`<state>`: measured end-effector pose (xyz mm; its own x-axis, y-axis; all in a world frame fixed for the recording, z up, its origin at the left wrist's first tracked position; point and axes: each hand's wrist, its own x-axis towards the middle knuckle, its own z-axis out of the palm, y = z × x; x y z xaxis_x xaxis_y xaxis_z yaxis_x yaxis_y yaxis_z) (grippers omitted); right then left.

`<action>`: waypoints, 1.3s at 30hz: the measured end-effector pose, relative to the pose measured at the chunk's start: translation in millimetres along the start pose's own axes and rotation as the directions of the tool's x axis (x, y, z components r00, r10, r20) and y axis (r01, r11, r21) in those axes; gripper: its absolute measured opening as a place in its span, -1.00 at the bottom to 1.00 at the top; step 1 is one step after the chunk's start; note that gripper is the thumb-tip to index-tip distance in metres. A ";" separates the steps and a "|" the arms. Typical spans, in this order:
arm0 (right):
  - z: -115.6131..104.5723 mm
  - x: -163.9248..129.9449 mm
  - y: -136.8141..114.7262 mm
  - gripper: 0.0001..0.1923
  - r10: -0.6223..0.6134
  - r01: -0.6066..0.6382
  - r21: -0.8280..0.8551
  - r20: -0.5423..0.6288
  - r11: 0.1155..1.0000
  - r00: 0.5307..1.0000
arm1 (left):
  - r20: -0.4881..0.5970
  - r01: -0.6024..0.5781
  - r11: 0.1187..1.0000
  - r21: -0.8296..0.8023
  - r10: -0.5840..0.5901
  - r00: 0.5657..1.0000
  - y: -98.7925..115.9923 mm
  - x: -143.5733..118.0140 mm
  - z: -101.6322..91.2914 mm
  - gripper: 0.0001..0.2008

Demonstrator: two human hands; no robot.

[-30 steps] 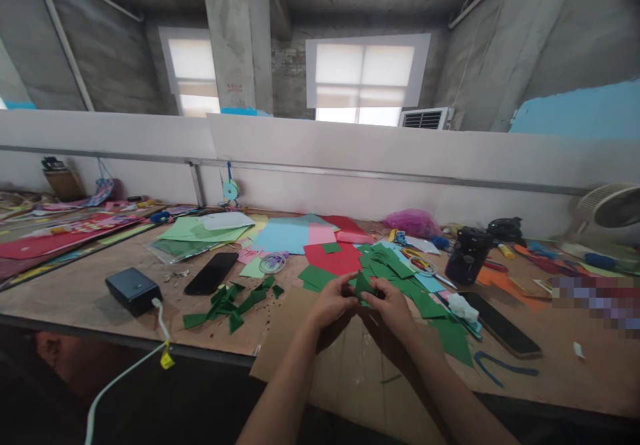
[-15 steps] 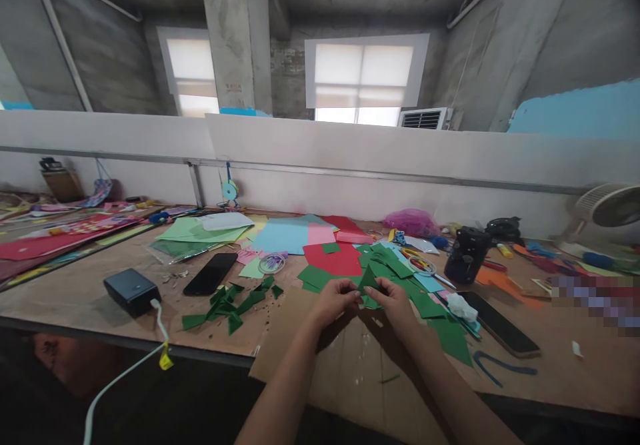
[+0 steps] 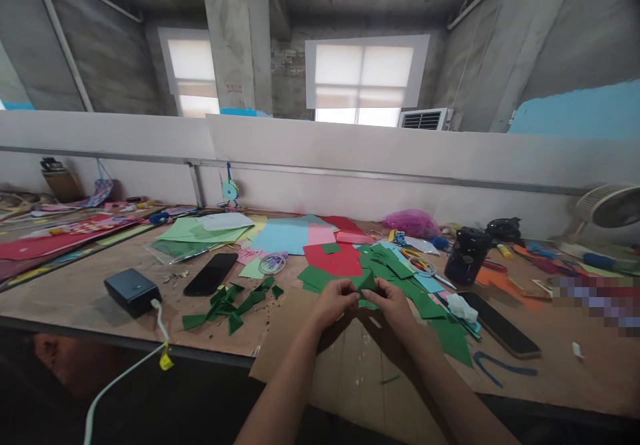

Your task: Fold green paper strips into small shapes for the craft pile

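A small piece of green paper [image 3: 369,281], folded to a point at its top, is pinched between my two hands. My left hand [image 3: 338,300] grips its left side with thumb and forefinger. On the other side my right hand [image 3: 391,300] holds it, the thumb pressed on its front. Both hands are above a sheet of brown cardboard [image 3: 345,365]. Folded green paper pieces [image 3: 227,305] lie in a loose heap to the left. Flat green paper sheets [image 3: 425,298] spread out behind and to the right of my hands.
Red paper [image 3: 333,260] and light blue paper [image 3: 281,235] lie farther back. A black phone [image 3: 211,274] and a dark box with a cable [image 3: 131,291] sit at left. To the right are a dark cup [image 3: 467,255], another phone [image 3: 500,324], scissors [image 3: 419,263] and a fan [image 3: 607,208].
My right thumb has shifted slightly left and down along the green paper, whose visible point now looks a little lower. Both hands stay over the cardboard.
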<state>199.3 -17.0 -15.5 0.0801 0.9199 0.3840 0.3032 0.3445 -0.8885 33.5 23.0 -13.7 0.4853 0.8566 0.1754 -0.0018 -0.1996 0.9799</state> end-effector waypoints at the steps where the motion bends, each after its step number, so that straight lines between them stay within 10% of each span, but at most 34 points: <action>1: -0.1 0.0 -0.6 -0.69 0.007 -0.007 0.010 -0.006 1.000 1.000 | 0.001 0.004 1.000 0.001 -0.004 1.000 0.4 -0.2 0.3 -0.77; 22: 2.0 -5.6 -14.3 -0.61 0.227 -0.224 0.290 0.025 0.930 0.974 | -0.049 0.061 0.986 -0.155 -0.070 0.996 1.3 1.0 1.3 -0.68; 39: 2.2 -2.5 -1.8 -0.70 0.112 -0.118 0.063 0.101 0.991 0.989 | -0.116 -0.019 0.994 -0.105 0.007 0.993 1.3 2.2 -1.4 -0.63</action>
<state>196.4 -19.6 -15.4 0.0174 0.9668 0.2551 0.2310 0.2443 -0.9418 33.4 25.3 -11.9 0.3806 0.9047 0.1917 -0.1026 -0.1646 0.9810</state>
